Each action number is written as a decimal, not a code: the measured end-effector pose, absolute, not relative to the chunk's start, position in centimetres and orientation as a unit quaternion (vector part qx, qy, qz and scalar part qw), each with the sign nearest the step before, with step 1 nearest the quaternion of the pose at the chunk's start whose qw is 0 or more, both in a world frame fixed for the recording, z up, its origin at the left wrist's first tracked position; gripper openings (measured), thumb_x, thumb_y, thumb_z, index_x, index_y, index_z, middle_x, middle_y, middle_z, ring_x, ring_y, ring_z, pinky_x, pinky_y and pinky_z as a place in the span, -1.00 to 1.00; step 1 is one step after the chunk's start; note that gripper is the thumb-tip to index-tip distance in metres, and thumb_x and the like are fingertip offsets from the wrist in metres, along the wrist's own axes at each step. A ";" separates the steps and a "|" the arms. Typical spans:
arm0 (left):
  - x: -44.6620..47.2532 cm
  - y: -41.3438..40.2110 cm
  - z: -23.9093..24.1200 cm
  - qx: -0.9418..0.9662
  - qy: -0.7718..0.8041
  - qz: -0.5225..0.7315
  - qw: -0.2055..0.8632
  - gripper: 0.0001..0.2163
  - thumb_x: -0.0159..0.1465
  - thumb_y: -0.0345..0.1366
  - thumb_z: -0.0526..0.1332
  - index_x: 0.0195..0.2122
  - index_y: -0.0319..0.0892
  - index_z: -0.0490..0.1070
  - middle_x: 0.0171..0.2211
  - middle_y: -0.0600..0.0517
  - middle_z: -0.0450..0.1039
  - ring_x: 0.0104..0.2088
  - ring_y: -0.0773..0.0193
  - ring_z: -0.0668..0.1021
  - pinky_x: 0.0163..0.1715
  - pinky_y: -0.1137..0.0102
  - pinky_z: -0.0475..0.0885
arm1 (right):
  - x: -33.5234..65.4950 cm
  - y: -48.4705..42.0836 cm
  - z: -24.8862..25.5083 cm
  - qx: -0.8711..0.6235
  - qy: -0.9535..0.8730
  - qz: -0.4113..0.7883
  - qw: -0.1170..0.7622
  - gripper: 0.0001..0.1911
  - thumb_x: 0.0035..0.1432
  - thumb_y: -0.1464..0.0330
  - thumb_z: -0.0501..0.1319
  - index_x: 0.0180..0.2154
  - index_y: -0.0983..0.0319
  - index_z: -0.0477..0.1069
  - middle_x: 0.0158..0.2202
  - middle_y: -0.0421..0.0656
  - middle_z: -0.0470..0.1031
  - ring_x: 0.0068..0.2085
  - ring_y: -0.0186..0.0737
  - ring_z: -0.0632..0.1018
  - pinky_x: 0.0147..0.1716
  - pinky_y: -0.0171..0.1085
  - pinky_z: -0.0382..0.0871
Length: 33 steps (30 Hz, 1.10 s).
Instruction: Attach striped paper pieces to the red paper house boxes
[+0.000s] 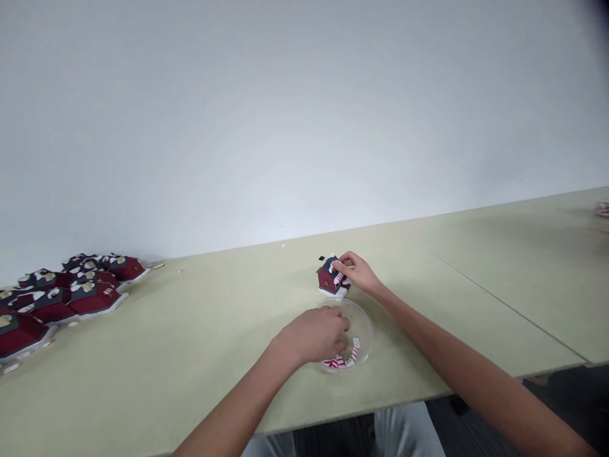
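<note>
Red model house (329, 279) sits touching the right hand (359, 273).

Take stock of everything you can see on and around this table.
Model houses: about nine, dark red with grey roofs, heaped at the table's left end.
Lone model house: one, dark red, mid-table.
Clear round dish: one, transparent, before that house.
Striped pieces: several, red and white, in the dish.
Paper scraps: few, white, near the heap.
Table: one, pale green.
Wall: one, white, behind the table.
Left hand: one, over the dish.
Right hand: one, on the lone house.
</note>
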<state>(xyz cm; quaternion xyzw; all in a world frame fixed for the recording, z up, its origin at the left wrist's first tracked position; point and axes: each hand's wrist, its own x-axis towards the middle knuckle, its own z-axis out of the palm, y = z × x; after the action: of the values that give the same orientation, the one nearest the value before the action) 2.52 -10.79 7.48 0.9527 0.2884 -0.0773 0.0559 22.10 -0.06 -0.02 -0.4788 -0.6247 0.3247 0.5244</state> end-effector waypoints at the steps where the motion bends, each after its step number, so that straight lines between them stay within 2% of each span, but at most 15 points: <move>1: 2.5 -10.7 7.4 0.951 0.292 -0.081 0.057 -0.77 0.23 -0.37 0.16 -0.12 -0.21 0.51 -0.11 -0.14 0.51 -0.12 0.01 0.57 -0.23 0.28 0.43 | 22.2 0.0 0.0 -0.486 -0.625 0.315 0.523 -0.52 0.09 -0.10 0.27 -0.28 0.18 0.36 -0.26 -0.08 0.58 -0.25 -0.13 0.60 -0.21 -0.16 0.47; 5: 2.4 -10.5 7.0 0.946 0.308 -0.089 0.055 -0.78 0.22 -0.43 0.13 -0.14 -0.22 0.50 -0.14 -0.14 0.51 -0.15 0.04 0.57 -0.26 0.30 0.42 | 22.6 -0.1 0.0 -0.488 -0.632 0.295 0.525 -0.49 0.08 -0.12 0.27 -0.24 0.18 0.38 -0.19 -0.07 0.57 -0.17 -0.08 0.60 -0.14 -0.10 0.47; 9: 2.8 -10.3 7.1 0.946 0.308 -0.088 0.039 -0.83 0.23 -0.41 0.14 -0.19 -0.19 0.47 -0.19 -0.11 0.51 -0.18 0.07 0.57 -0.31 0.34 0.40 | 22.9 -0.2 0.6 -0.403 -0.666 0.354 0.519 -0.44 0.17 -0.07 0.21 0.09 0.09 0.39 0.08 -0.08 0.49 0.05 -0.07 0.54 0.04 -0.09 0.40; 11: 2.9 -10.1 7.2 0.948 0.302 -0.092 0.035 -0.86 0.22 -0.43 0.15 -0.23 -0.18 0.46 -0.21 -0.08 0.52 -0.21 0.10 0.57 -0.34 0.36 0.38 | 23.0 -0.3 1.1 -0.359 -0.678 0.404 0.498 -0.42 0.23 -0.06 0.16 0.19 0.04 0.35 0.12 -0.12 0.48 0.09 -0.08 0.51 0.09 -0.10 0.37; 14: 3.0 -9.9 7.1 0.952 0.294 -0.083 0.028 -0.87 0.22 -0.45 0.13 -0.26 -0.18 0.44 -0.23 -0.07 0.52 -0.22 0.09 0.57 -0.35 0.36 0.36 | 23.0 -0.2 1.5 -0.336 -0.678 0.446 0.478 -0.43 0.23 -0.05 0.15 0.13 0.11 0.43 0.02 -0.11 0.55 -0.01 -0.08 0.55 0.01 -0.13 0.41; 18: 2.8 -10.1 7.5 0.958 0.276 -0.048 0.053 -0.83 0.28 -0.45 0.07 -0.21 -0.20 0.44 -0.18 -0.10 0.51 -0.18 0.11 0.55 -0.28 0.33 0.37 | 22.9 0.0 1.3 -0.354 -0.685 0.403 0.493 -0.50 0.20 -0.05 0.19 -0.04 0.19 0.47 -0.11 -0.11 0.57 -0.11 -0.11 0.57 -0.12 -0.21 0.44; 21: 2.4 -10.3 8.3 0.951 0.272 0.019 0.147 -0.80 0.36 -0.41 -0.02 -0.19 -0.18 0.39 -0.20 -0.06 0.49 -0.22 0.20 0.52 -0.25 0.36 0.37 | 22.8 0.2 0.8 -0.379 -0.682 0.372 0.503 -0.52 0.19 -0.05 0.20 -0.06 0.18 0.40 -0.18 -0.13 0.58 -0.16 -0.11 0.59 -0.19 -0.22 0.46; 25: 1.7 -8.4 9.0 0.889 0.301 0.193 0.286 -0.75 0.46 -0.22 -0.14 -0.14 -0.13 0.29 -0.30 0.02 0.44 -0.32 0.29 0.46 -0.28 0.40 0.36 | 22.8 0.3 0.4 -0.444 -0.682 0.245 0.527 -0.55 0.20 -0.03 0.20 -0.05 0.15 0.41 -0.19 -0.14 0.59 -0.14 -0.09 0.58 -0.13 -0.18 0.43; 29: 1.1 -4.1 7.5 0.825 0.322 0.334 0.324 -0.77 0.43 -0.11 -0.03 -0.12 -0.13 0.26 -0.37 0.06 0.41 -0.40 0.31 0.41 -0.29 0.41 0.34 | 22.9 0.3 0.5 -0.465 -0.696 0.190 0.512 -0.54 0.24 -0.02 0.17 0.02 0.11 0.44 -0.10 -0.12 0.60 -0.11 -0.06 0.58 -0.08 -0.15 0.41; 33: 1.0 -0.6 4.1 0.781 0.354 0.387 0.340 -0.75 0.38 -0.08 0.05 -0.20 -0.16 0.31 -0.45 0.07 0.39 -0.41 0.29 0.42 -0.31 0.41 0.33 | 22.8 0.0 0.7 -0.470 -0.702 0.186 0.501 -0.57 0.27 -0.02 0.13 -0.04 0.11 0.50 -0.11 -0.12 0.62 -0.11 -0.04 0.59 -0.09 -0.14 0.42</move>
<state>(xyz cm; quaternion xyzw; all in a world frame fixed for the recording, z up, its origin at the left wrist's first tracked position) 1.03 -0.58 4.11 0.7806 0.3539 0.3867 0.3405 22.81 0.03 0.73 -0.4704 -0.7022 0.1864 0.5009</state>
